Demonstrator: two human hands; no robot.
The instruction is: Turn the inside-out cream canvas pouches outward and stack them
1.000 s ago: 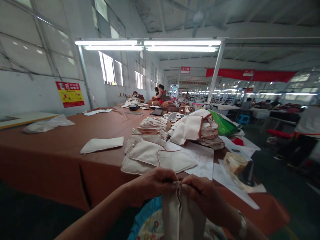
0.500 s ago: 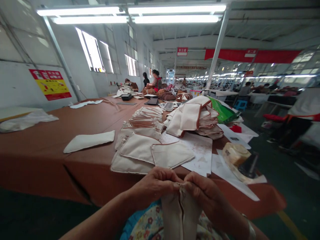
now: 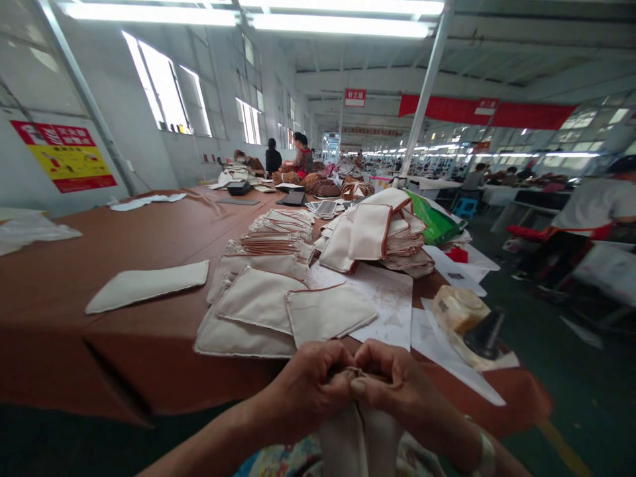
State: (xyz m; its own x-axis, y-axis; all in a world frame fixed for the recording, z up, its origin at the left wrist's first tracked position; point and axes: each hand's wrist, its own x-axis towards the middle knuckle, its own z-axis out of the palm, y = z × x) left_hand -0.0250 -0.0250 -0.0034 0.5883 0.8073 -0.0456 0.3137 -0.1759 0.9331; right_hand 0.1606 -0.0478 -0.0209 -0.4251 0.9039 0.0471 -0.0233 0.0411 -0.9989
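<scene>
Both of my hands meet at the table's front edge, pinching the top end of a cream fabric piece (image 3: 342, 437) that hangs down over my lap. A seam or slit runs down the middle of this piece. My left hand (image 3: 315, 381) grips it on the left of the seam, my right hand (image 3: 392, 381) on the right, thumbs nearly touching. The edge between the fingertips is partly hidden. Just beyond lie cream stitched panels (image 3: 330, 311) with brown edging, overlapping one another, in front of a row of stacked panels (image 3: 271, 248).
A heap of cream panels (image 3: 370, 232) sits on white paper (image 3: 387, 298) beside a green bag (image 3: 432, 218). At right are a yellowish block (image 3: 460, 308) and a black cone-shaped object (image 3: 485, 334). One lone panel (image 3: 149, 285) lies left on the brown-covered table (image 3: 163, 242). Other people work farther off.
My fingers have curled in more tightly over the top of the fabric piece, covering its end. The camera view has shifted, so the table's contents appear farther left.
</scene>
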